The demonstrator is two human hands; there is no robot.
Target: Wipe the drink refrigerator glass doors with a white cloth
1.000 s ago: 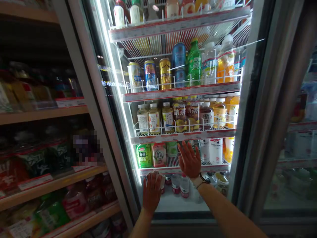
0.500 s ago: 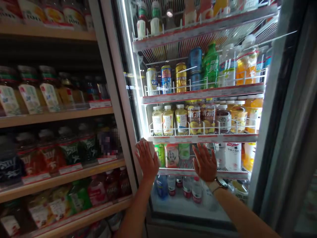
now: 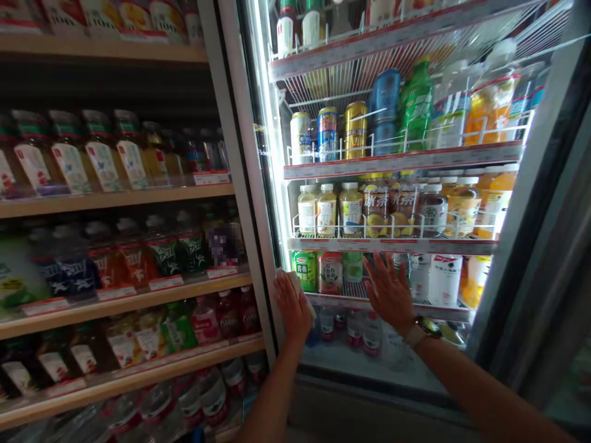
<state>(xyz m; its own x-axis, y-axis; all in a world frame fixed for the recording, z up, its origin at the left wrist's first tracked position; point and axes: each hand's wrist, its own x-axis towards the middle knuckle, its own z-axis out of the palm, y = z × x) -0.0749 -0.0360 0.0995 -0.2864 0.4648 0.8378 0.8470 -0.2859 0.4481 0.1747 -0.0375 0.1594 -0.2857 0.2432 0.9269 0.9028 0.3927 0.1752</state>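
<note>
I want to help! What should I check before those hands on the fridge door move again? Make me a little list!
1. The white cloth under the left hand: ok, pressed on the glass.
2. The right hand: ok, spread flat, holding nothing.
3. The glass door: cannot tell if it is latched.
4. The bottles and cans inside: ok, standing in their racks.
5. The watch: cannot tell if it touches the glass.

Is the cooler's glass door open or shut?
Shut: the left hand and right hand lie flat against the glass door, in front of the bottles.
</note>
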